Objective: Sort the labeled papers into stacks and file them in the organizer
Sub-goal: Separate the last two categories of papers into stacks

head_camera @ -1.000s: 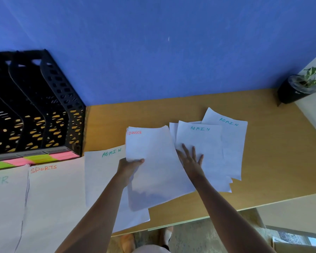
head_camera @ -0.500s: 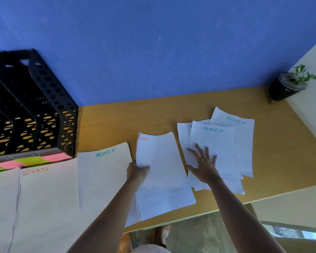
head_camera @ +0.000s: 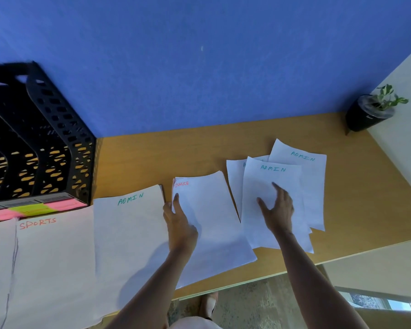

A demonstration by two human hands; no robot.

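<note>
A white stack labelled FINANCE [head_camera: 211, 224] lies flat on the wooden table [head_camera: 176, 155], just right of an ADMIN stack [head_camera: 128, 231]. My left hand [head_camera: 179, 224] grips the FINANCE stack's left edge, one finger on top. To the right lie loose overlapping sheets; the top one reads ADMIN [head_camera: 271, 178], and another ADMIN sheet [head_camera: 314, 186] sits behind it. My right hand [head_camera: 277, 207] rests flat on the top loose sheet, fingers spread. A SPORTS stack [head_camera: 55, 257] lies at the left, before the black organizer [head_camera: 48, 138].
Pink and green sticky labels [head_camera: 33, 208] line the organizer's front. A small potted plant [head_camera: 370, 112] stands at the table's far right corner, beside a white wall. A blue partition backs the table. The table's front edge runs under my forearms.
My left hand has lowered the FINANCE stack from mid-air onto the table, right of the ADMIN stack. My right hand has stayed on the loose ADMIN sheets.
</note>
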